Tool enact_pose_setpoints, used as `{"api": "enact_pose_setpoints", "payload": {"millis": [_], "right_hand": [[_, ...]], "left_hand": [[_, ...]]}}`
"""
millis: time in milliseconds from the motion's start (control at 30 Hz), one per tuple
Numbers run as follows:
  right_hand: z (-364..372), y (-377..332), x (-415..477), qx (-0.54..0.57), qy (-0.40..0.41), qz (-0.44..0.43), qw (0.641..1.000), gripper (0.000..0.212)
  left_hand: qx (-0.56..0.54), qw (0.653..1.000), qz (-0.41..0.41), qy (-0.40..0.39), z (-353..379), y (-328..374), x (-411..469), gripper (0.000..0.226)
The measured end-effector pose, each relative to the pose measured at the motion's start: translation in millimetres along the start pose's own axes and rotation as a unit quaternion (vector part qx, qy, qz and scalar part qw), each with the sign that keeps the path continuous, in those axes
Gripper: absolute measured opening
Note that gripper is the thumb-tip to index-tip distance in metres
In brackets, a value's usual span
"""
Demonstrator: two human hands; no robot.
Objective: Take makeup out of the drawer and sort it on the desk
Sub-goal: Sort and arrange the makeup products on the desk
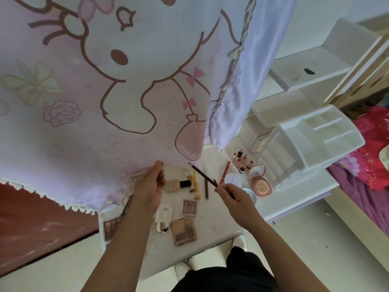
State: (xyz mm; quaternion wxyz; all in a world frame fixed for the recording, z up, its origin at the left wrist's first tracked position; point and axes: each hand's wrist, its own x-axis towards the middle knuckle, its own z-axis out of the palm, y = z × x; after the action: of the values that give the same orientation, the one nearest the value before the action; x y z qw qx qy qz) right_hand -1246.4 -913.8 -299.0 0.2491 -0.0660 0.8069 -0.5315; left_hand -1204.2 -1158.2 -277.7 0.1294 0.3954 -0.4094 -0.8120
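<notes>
My right hand (233, 192) pinches a dark makeup pencil (203, 172) that points up and to the left above the white desk (221, 222). My left hand (150, 186) hovers over the desk with fingers loosely curled and holds nothing. Below my hands lie a foundation bottle (175, 185), brushes (194, 184), a brown pencil (206, 186), a red pencil (224, 173), a small pink eyeshadow palette (189, 206), a tan palette (184, 230), a white case (165, 211), a powder puff (233, 179) and an open pink compact (260, 180). No drawer is in view.
A pink cartoon curtain (105, 81) hangs over the desk's far and left side. Several small nail-polish bottles (242, 162) stand beside a white plastic organizer (305, 148). Another eyeshadow palette (111, 226) lies at the desk's left edge. White shelves (315, 66) and a pink bed cover (370, 152) are right.
</notes>
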Motion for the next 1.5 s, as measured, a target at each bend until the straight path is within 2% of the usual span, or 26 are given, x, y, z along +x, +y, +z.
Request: {"api": "enact_pose_setpoints", "payload": {"millis": [100, 167, 467, 600, 800, 1033, 1200, 1333, 1400, 1500], "right_hand": [[0.1, 12.2, 1.0, 0.097, 0.014, 0.078, 0.992, 0.019], [-3.1, 18.8, -0.2, 0.104, 0.015, 0.110, 0.988, 0.019], [-28.7, 78.7, 18.9, -0.016, 0.055, 0.174, 0.983, 0.020], [-28.8, 98.9, 38.8, -0.069, 0.031, 0.187, 0.980, 0.021], [-18.3, 117.0, 60.8, -0.119, -0.011, 0.181, 0.976, 0.026], [-3.5, 122.0, 77.4, -0.161, -0.045, 0.164, 0.972, 0.033], [-4.5, 123.2, 82.1, -0.167, -0.053, 0.157, 0.972, 0.032], [-13.7, 123.3, 82.3, -0.171, -0.047, 0.161, 0.971, 0.030], [-18.3, 118.2, 87.3, -0.185, -0.032, 0.140, 0.972, 0.029], [-22.9, 102.9, 107.3, -0.259, -0.007, 0.062, 0.964, 0.029]], "left_hand": [[0.100, 0.995, 0.004, -0.017, 6.8, -24.1, 1.7, 0.008], [0.145, 0.989, -0.001, -0.018, 12.5, -44.2, 3.0, 0.014], [0.291, 0.954, -0.075, -0.006, 29.3, -142.6, 22.7, 0.017], [0.351, 0.930, -0.109, -0.007, 38.3, -177.8, 37.2, 0.015], [0.383, 0.909, -0.166, -0.001, 48.8, -206.7, 46.6, 0.013], [0.452, 0.884, -0.115, 0.037, 46.8, -206.7, 55.7, 0.030], [0.463, 0.879, -0.098, 0.057, 47.7, -204.1, 60.7, 0.024], [0.478, 0.874, -0.077, 0.036, 49.0, -205.9, 60.5, 0.023], [0.499, 0.864, -0.057, 0.020, 50.1, -204.4, 59.3, 0.024], [0.508, 0.860, -0.043, 0.015, 49.7, -199.6, 58.9, 0.015]]}}
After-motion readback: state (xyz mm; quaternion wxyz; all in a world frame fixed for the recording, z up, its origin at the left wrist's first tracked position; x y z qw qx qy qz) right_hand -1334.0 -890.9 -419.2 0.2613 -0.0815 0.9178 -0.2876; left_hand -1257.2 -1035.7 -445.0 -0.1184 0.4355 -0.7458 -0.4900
